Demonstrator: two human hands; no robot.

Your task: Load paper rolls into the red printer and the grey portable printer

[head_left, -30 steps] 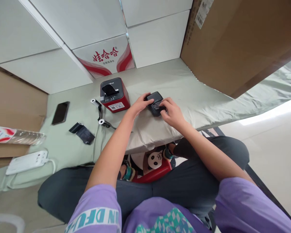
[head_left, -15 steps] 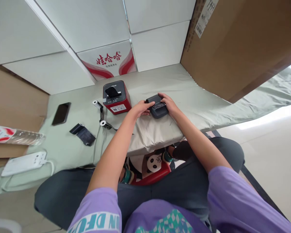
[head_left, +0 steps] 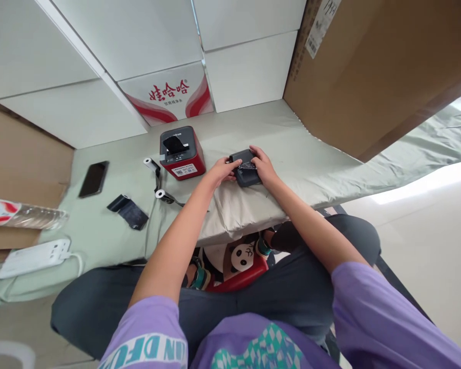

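Two hands: both on one small dark device (head_left: 246, 169), mid-counter, right of the red printer (head_left: 182, 154).
Left hand (head_left: 222, 171): at the device's left edge, fingers curled against its side; grip closed on the casing as far as the view shows.
Right hand (head_left: 262, 165): over the device's top and right side, fingers bent down onto a pale strip on the upper face; whether it pinches the strip or only presses it, cannot tell.
Device position: flat on the green-covered counter (head_left: 299, 154), set back from the near edge, on a stretch of rumpled cloth.
Left of work area: two small rolls on a dark strip (head_left: 158, 179), a black folded piece (head_left: 128, 211), a phone (head_left: 93, 179), a white power strip (head_left: 34, 256) with cable, a plastic-wrapped pack (head_left: 23, 215) at far left.
Far side: white cartons (head_left: 169, 95) stacked like a wall; large brown carton (head_left: 369, 66) overhanging at right.
Risk 1 (judgement): loose cloth may slide under a sideways push and carry the device toward the near edge.
Risk 2 (judgement): a left elbow swing could knock the rolls or the printer.
Open room: bare cloth to the right of the device, up to the brown carton; little clearance to the left.
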